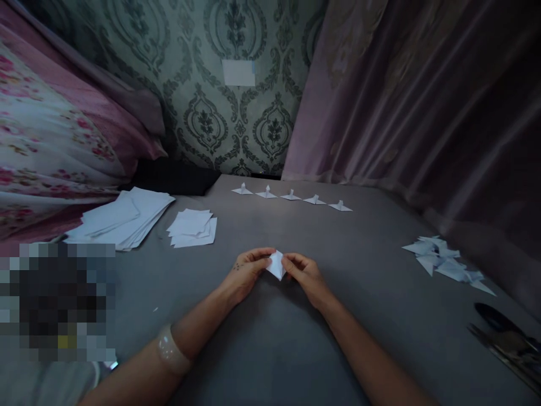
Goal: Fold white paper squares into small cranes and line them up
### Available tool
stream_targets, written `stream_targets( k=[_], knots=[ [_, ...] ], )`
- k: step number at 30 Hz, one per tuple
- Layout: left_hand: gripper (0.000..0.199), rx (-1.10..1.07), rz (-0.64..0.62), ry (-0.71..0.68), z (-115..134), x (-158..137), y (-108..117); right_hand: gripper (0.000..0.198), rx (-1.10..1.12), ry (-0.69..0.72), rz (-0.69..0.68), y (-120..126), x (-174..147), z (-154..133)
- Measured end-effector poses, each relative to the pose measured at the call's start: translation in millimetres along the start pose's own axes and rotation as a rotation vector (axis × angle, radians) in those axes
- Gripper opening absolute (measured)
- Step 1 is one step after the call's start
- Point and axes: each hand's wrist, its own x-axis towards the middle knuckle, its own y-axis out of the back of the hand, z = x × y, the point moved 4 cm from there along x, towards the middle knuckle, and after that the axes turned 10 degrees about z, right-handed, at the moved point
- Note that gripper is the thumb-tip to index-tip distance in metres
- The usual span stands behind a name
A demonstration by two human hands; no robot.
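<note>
A small folded piece of white paper (276, 265), roughly diamond-shaped, is held over the middle of the grey table (270, 349). My left hand (249, 272) pinches its left side between thumb and fingers. On the opposite side my right hand (305, 275) grips the right edge the same way. Beyond the hands, several small folded paper figures (291, 195) with pointed ends stand in a row. To the left lies a short stack of white paper squares (192, 228).
Larger white sheets (127, 217) are piled at the far left, by a dark flat item (173, 176). Folded paper pieces (448, 260) lie heaped at right. Nearer, scissors-like dark tools (502, 338) lie at the edge. A curtain (380, 101) hangs along the right; a blurred patch covers the lower left.
</note>
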Motion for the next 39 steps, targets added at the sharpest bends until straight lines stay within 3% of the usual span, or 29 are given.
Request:
stream_targets(
  k=[12, 39],
  knots=[
    [0.026, -0.077, -0.023, 0.031, -5.8, 7.2, 3.7, 0.035, -0.028, 0.042, -0.012, -1.4, -0.9, -3.5],
    [0.024, -0.126, -0.003, 0.046, -3.9, 8.5, 4.2, 0.033, 0.054, -0.009, -0.033, -0.1, 0.4, 3.5]
  ],
)
